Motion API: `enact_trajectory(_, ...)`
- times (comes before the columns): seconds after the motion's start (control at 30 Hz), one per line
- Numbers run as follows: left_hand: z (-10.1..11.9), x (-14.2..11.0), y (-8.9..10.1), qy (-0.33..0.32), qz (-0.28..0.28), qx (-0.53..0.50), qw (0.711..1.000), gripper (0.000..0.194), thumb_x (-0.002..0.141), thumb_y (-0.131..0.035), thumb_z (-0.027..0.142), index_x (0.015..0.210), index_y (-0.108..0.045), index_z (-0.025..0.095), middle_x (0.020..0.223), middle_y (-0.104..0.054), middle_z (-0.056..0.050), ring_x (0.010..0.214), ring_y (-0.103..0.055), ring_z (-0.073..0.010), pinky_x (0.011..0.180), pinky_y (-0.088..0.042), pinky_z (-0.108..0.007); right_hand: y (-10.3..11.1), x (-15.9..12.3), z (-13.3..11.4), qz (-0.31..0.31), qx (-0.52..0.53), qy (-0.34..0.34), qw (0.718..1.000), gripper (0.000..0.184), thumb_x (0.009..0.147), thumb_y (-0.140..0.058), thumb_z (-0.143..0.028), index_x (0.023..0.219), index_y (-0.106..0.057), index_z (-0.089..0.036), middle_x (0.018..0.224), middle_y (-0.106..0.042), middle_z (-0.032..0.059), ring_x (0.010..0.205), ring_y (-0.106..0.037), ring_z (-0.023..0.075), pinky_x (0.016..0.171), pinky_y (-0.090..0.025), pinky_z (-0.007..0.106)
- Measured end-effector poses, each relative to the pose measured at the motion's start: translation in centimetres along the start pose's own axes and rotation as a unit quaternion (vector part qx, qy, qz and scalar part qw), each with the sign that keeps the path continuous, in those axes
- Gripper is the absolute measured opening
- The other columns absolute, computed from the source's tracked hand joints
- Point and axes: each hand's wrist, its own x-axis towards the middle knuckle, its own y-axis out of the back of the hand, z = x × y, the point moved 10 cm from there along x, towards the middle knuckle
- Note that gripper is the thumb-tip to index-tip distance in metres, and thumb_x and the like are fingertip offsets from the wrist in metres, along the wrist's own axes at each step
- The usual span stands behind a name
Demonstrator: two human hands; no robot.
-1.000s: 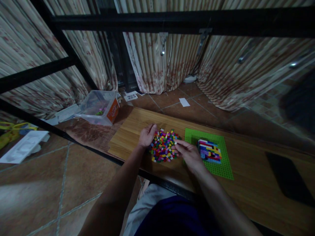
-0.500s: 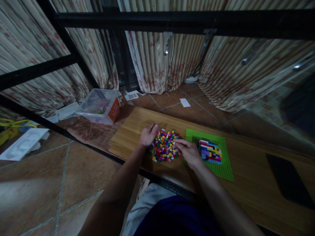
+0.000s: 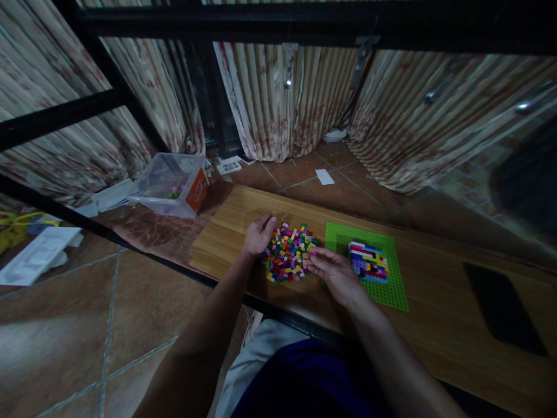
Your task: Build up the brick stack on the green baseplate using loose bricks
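A heap of small, many-coloured toy bricks [image 3: 289,255] lies on the wooden bench top between my hands. At the heap's left edge rests my left hand [image 3: 260,235], fingers loosely extended, with nothing visible in it. My right hand [image 3: 333,268] is over the heap's right side, thumb and fingertips pinched together. A small pink toy brick [image 3: 314,253] shows at those fingertips. Right of that hand, a green baseplate [image 3: 394,261] carries a block [image 3: 368,262] built of stacked coloured bricks. My right hand and wrist cover part of the baseplate's left side.
A black flat slab [image 3: 505,307] lies on the bench [image 3: 430,273] at the right. Behind the bench's left end stands a clear plastic box [image 3: 167,184] with an orange label and some pieces inside. Black metal bars [image 3: 100,229] and curtains [image 3: 278,104] are around the bench.
The whole view has shifted slightly. My right hand stays at the heap's right side, its fingertips pinched, with a pink brick now visible there. My left hand has hardly moved.
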Motion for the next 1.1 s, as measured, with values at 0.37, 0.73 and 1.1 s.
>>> enact_trajectory(0.37,0.3,0.0,0.0,-0.013,-0.001,-0.018,1.000,0.038,0.094,-0.042,0.047,0.095,-0.069,0.020,0.091,-0.074,-0.005,0.090,-0.068,-0.0187,0.087,-0.049,-0.028,-1.1,-0.7,-1.4,-0.043,-0.011,0.048,0.998,0.033,0.071,-0.078,-0.042,0.099,-0.073,-0.025,0.097,-0.075,0.0046,0.086,-0.068,0.0169,0.080,-0.053,0.032)
enact_trajectory(0.73,-0.1,0.1,0.0,-0.001,0.003,-0.011,1.000,0.038,0.093,-0.043,0.045,0.098,-0.070,0.018,0.100,-0.074,-0.007,0.096,-0.067,-0.0205,0.090,-0.049,-0.030,-1.2,-1.0,-2.0,-0.031,0.048,0.054,0.997,0.025,0.070,-0.078,-0.031,0.093,-0.075,-0.024,0.091,-0.076,0.0041,0.067,-0.064,0.0113,0.064,-0.054,0.026)
enact_trajectory(1.1,0.2,0.0,0.0,-0.006,0.001,-0.004,1.000,0.040,0.095,-0.041,0.045,0.085,-0.069,0.019,0.088,-0.074,-0.005,0.086,-0.067,-0.0184,0.084,-0.049,-0.028,0.6,-0.3,-2.2,0.042,-0.018,0.089,0.995,0.030,0.064,-0.081,-0.040,0.088,-0.075,-0.021,0.084,-0.076,0.0041,0.057,-0.066,0.0120,0.054,-0.056,0.025)
